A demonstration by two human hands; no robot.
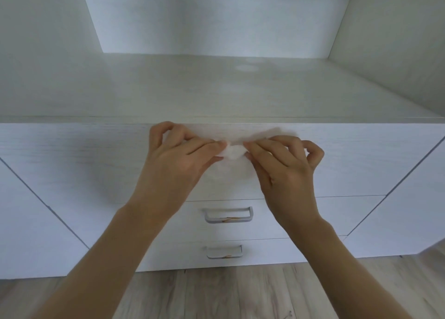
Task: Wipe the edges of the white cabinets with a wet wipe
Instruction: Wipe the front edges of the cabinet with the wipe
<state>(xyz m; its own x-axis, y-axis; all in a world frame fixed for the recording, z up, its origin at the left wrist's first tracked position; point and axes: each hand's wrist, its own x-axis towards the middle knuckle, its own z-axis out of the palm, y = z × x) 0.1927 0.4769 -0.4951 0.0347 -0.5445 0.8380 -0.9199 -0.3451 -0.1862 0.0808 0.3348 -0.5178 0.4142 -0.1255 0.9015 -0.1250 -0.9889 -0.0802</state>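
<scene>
A small crumpled white wet wipe [233, 152] is held between both hands in front of the white cabinet's top front panel [84, 154]. My left hand [178, 154] pinches its left end with thumb and forefinger. My right hand [281, 164] pinches its right end the same way. The other fingers of both hands curl upward. The wipe hangs just below the cabinet's front top edge [216, 119], and I cannot tell whether it touches the panel.
Two drawers with metal handles [228, 214] [224, 251] sit below the hands. White cabinet doors flank them at left [31, 222] and right [409, 210]. A recessed white shelf surface [216, 87] stretches behind the edge. Wood floor [216, 294] lies below.
</scene>
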